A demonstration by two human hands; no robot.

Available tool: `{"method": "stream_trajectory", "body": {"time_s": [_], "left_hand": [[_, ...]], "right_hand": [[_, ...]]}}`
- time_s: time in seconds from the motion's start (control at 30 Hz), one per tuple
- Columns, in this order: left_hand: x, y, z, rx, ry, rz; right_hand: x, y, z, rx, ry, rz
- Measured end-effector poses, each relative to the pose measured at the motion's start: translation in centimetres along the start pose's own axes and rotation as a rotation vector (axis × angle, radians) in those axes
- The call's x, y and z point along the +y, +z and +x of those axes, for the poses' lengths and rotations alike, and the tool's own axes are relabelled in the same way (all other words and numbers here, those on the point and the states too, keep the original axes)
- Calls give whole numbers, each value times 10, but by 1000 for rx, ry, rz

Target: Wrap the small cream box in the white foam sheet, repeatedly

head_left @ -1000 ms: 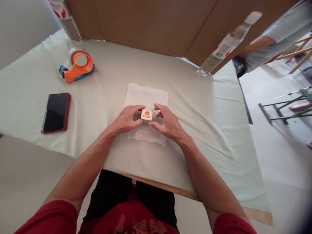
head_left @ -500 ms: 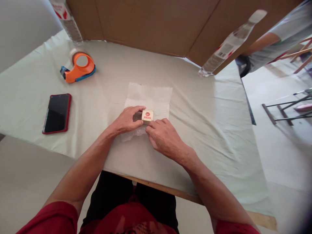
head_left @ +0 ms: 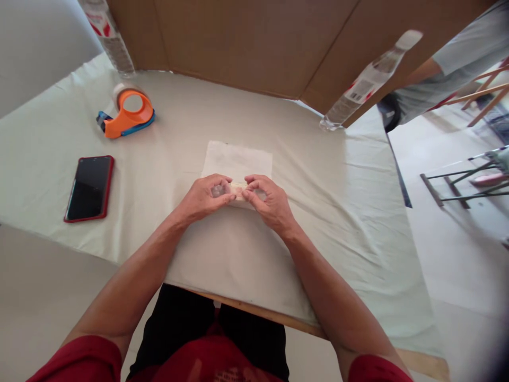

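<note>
A small cream box (head_left: 237,190) sits mid-table, its printed top now blurred under a fold of clear bubble wrap. The rest of the bubble wrap sheet (head_left: 238,159) lies flat on the far side of the box. My left hand (head_left: 203,197) grips the box's left end through the wrap, thumb at the near side and fingers at the far side. On the right end, my right hand (head_left: 271,201) does the same, thumb and fingertips curled around the wrapped box. The fingers partly cover the box.
An orange tape dispenser (head_left: 129,114) and a red-cased phone (head_left: 89,188) lie on the left of the cloth-covered table (head_left: 326,212). A cardboard panel (head_left: 238,48) stands at the back, with water bottles (head_left: 368,85) at either side. Behind the right side, a person's sleeve (head_left: 473,48) shows.
The near part of the bubble wrap has been folded up over the box. My right hand has moved from the near right corner to grip the right end.
</note>
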State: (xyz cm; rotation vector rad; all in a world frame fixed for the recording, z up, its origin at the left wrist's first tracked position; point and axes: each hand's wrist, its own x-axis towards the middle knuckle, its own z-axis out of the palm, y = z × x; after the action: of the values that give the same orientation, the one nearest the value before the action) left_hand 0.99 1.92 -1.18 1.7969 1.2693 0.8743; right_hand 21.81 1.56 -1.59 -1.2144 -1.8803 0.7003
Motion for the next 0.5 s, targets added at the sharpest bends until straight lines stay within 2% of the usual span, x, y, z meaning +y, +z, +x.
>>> {"method": "stream_trajectory", "body": {"time_s": [0.17,0.5], "left_hand": [[2,5,1,44,-50,-82],[5,2,1,-19,-102,-172]], "right_hand": [[0,4,2,-2,122,138],[-2,11,-2,-8,193,162]]}}
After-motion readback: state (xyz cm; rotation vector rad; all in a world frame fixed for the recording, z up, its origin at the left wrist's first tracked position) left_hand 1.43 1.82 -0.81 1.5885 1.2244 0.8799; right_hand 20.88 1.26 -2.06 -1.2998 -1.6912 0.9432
